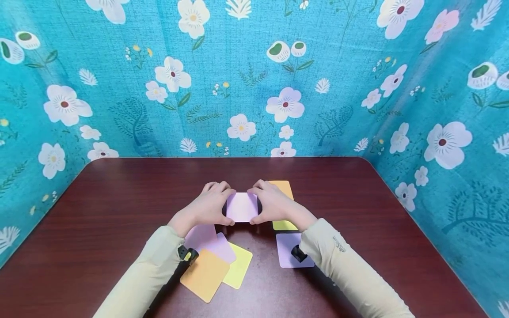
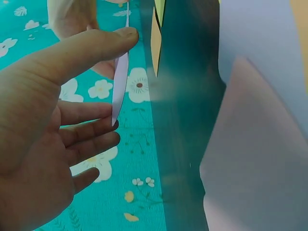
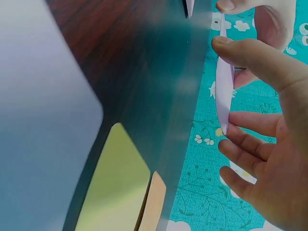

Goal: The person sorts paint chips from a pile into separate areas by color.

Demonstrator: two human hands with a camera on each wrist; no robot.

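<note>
Between my two hands a pale pink-lilac card (image 1: 242, 207) is held up above the table. My left hand (image 1: 210, 204) pinches its left side, and my right hand (image 1: 275, 204) pinches its right side. In the left wrist view the card (image 2: 120, 86) appears nearly edge-on, with the thumb on one face and fingertips against the other. The right wrist view gives a similar look at the card (image 3: 224, 94), slightly bowed between thumb and fingers. Below the left wrist lie overlapping cards: pink (image 1: 202, 236), lilac (image 1: 222, 249), yellow (image 1: 240, 267) and orange (image 1: 205, 274).
Right of the hands, an orange card (image 1: 282, 187) and a yellow card (image 1: 284, 225) lie partly behind the right hand. A lilac card (image 1: 287, 251) is by the right sleeve. The dark red-brown table (image 1: 131, 194) meets a blue floral cloth (image 1: 222, 110) at its back and sides.
</note>
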